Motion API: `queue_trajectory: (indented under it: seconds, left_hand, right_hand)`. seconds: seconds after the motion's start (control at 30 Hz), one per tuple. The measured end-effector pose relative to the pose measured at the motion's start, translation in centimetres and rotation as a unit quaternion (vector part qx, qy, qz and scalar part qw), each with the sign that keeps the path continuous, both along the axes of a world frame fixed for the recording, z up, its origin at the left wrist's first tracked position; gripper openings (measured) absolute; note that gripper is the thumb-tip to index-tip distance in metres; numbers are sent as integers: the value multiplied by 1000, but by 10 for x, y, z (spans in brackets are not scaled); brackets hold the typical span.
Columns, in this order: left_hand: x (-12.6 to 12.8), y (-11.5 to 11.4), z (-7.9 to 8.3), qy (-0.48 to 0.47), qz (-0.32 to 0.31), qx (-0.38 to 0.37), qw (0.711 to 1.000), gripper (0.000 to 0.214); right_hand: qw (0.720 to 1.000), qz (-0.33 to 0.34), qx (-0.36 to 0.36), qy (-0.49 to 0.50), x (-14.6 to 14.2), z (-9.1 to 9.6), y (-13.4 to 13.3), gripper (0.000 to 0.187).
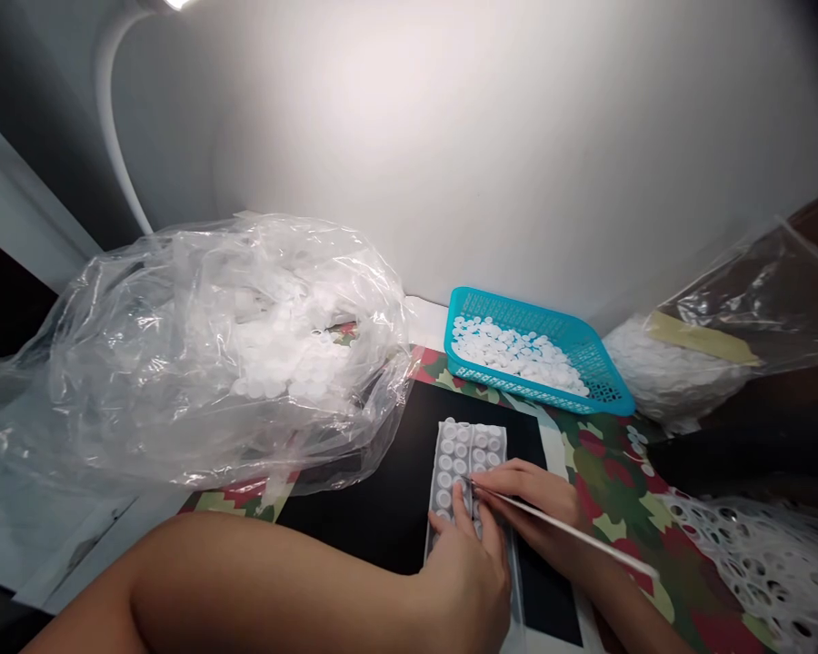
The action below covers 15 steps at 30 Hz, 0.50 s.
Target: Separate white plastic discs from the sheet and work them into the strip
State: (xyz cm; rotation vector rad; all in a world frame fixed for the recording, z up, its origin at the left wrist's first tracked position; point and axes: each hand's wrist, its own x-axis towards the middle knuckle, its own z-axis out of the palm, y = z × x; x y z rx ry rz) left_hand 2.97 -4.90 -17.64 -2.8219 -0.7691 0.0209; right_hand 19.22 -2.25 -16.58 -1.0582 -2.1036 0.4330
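Note:
A translucent tray (445, 480) carrying rows of small round white caps lies on a black mat (354, 509). My left hand (467, 572) rests on the tray with its fingers apart, the fingertips touching the caps near the middle. My right hand (545, 504) comes in from the right, pinching a thin white stick-like tool (586, 538). The tool's tip meets the tray close to my left fingertips, and its long end points down to the right. My fingers hide the caps beneath them and the tray's lower part.
A big clear plastic bag (177, 345) of white pieces fills the left. Behind the mat, a turquoise basket (538, 391) holds many white discs. To the right are another bag (695, 363) and punched white sheets (777, 563). A lamp (113, 118) arches above.

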Motion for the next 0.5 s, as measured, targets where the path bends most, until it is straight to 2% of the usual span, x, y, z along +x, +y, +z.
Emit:
queue_trajectory:
  seconds: [0.2,0.37,0.5]
  left_hand:
    - [0,0,4,6,-2,-3,1000,45]
    - [-2,2,11,23,-22,1,999,47]
    - [-2,2,10,23,-32,24,999,50]
  right_hand:
    - [999,22,27,-13,3,-8,-1,24]
    - [999,10,27,-21,2,-7,-1,23]
    - [999,19,31,-26,1,-4,-1,22]
